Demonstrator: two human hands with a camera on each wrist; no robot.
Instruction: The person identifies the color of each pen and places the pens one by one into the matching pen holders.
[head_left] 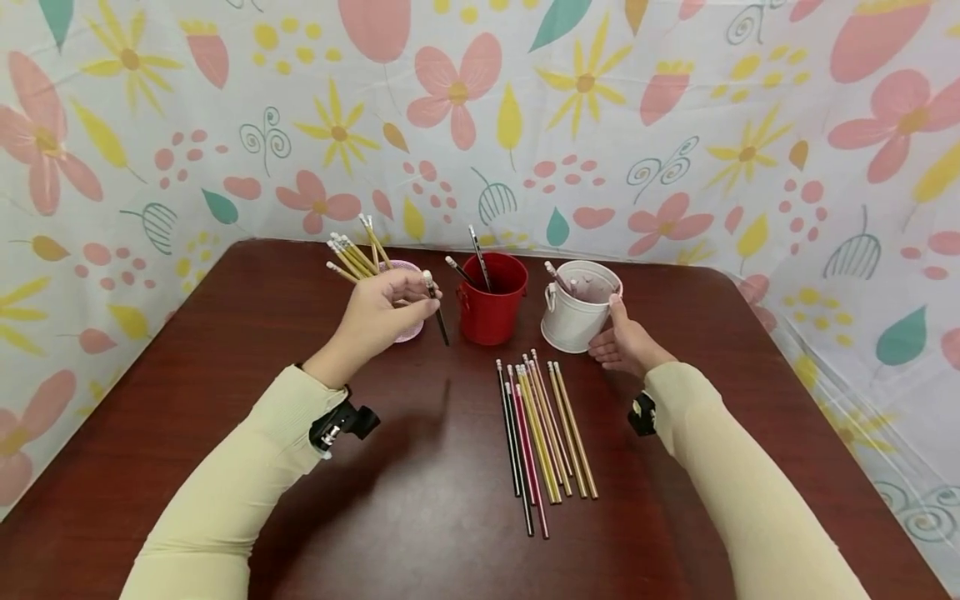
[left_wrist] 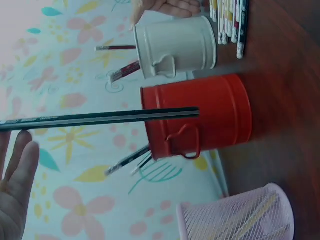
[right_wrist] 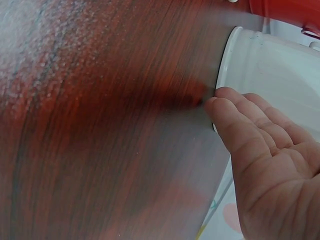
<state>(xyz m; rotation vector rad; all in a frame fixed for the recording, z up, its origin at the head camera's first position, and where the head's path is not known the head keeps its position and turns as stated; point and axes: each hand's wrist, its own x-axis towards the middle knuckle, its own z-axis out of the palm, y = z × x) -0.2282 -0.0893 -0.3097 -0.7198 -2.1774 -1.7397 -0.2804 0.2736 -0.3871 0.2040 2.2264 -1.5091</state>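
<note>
My left hand [head_left: 386, 308] pinches a black pencil [head_left: 441, 321], eraser end up, slightly tilted. The pencil is in the air just left of the red bucket [head_left: 491, 321]; in the left wrist view its lower end overlaps that bucket. Two dark pencils [head_left: 480, 260] lean inside the red bucket. To its right stands a white bucket [head_left: 570, 325] with dark-red pencils [head_left: 559, 278] in it. Against the white bucket's right side rests my right hand [head_left: 630, 343], thumb at the rim and fingers straight along the lower wall. Behind my left hand is a pink mesh pencil holder [left_wrist: 240, 217] with yellow pencils [head_left: 356, 254].
Several loose pencils [head_left: 540, 433], black, red and gold, lie side by side on the dark wooden table [head_left: 420, 517] in front of the buckets. A flower-patterned cloth [head_left: 465, 167] hangs behind the table's far edge.
</note>
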